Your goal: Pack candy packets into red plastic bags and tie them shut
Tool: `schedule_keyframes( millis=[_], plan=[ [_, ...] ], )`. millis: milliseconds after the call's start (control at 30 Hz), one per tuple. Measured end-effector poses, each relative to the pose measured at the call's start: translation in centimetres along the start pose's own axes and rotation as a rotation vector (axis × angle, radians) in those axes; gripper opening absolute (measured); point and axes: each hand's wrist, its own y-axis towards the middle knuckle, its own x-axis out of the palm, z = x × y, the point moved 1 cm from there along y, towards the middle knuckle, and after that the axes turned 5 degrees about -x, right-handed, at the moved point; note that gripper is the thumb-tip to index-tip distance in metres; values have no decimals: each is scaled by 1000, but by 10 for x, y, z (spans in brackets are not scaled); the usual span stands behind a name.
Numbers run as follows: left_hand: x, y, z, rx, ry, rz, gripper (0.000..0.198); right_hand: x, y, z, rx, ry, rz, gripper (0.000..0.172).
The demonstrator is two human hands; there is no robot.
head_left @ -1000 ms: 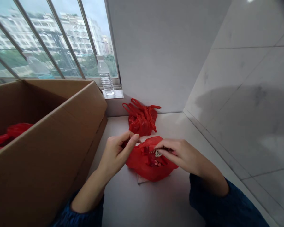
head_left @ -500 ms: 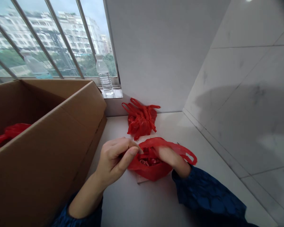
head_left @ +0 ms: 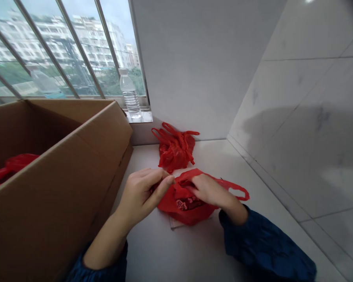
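Note:
A red plastic bag point(head_left: 188, 213) lies on the pale counter point(head_left: 176, 254), its mouth pulled open. Small patterned red-and-pink items point(head_left: 184, 204) show inside it. My left hand point(head_left: 142, 192) pinches the bag's near-left rim between thumb and fingers. My right hand point(head_left: 207, 191) is shut on the opposite rim, fingers curled over the opening. One handle loop point(head_left: 237, 191) sticks out to the right of that hand. A second red plastic bag point(head_left: 175, 149), bunched up, lies just beyond my hands against the wall.
A large open cardboard box point(head_left: 59, 192) stands to my left, with red plastic point(head_left: 17, 166) inside it. A water bottle point(head_left: 130, 94) stands on the window sill behind barred glass. A marble wall point(head_left: 300, 129) rises at the right, and a thin pale card point(head_left: 174, 223) lies under the bag.
My right hand has moved down and to the left onto the bag's rim, bringing its blue sleeve into view. The handle loop now stretches out to the right. My left hand has barely moved.

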Motion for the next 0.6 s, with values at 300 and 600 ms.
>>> schedule_keyframes(
  millis=[300,600],
  plan=[
    [8,2,-2,-122,44,-179,21,-31,-32,-24,-23,424,20,21],
    [12,1,0,-120,-75,-209,18,-25,-27,-24,-43,427,86,19]
  ],
)
